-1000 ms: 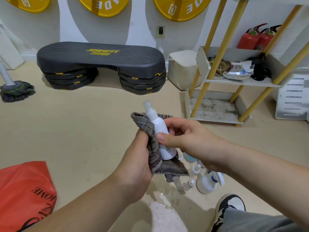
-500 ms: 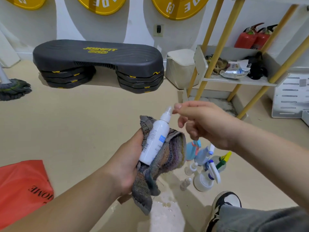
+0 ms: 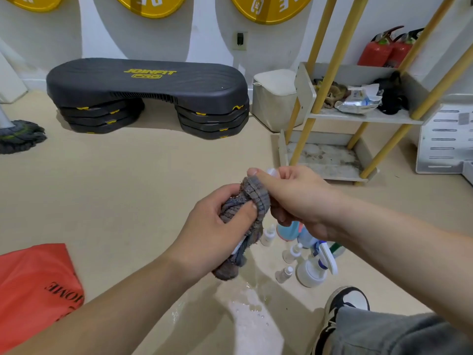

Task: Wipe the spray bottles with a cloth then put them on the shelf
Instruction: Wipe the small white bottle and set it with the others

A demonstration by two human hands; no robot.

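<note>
Cloth point(image 3: 243, 208) wraps spray bottle point(image 3: 271, 172), clamped in left fingers point(image 3: 225, 192), right fingers point(image 3: 289, 172) pinching bottle top

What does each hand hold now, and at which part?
The left hand grips the cloth wrapped around the spray bottle; the right hand pinches its top.

You are looking at a black step platform point(image 3: 148, 88) that is showing "JOINFIT PRO" in yellow on its top. Nearer you and left of the platform, a red bag point(image 3: 33, 285) is showing upside-down black letters, "OME". Yellow discs point(image 3: 266, 8) above the platform are showing only cut-off letters.
</note>
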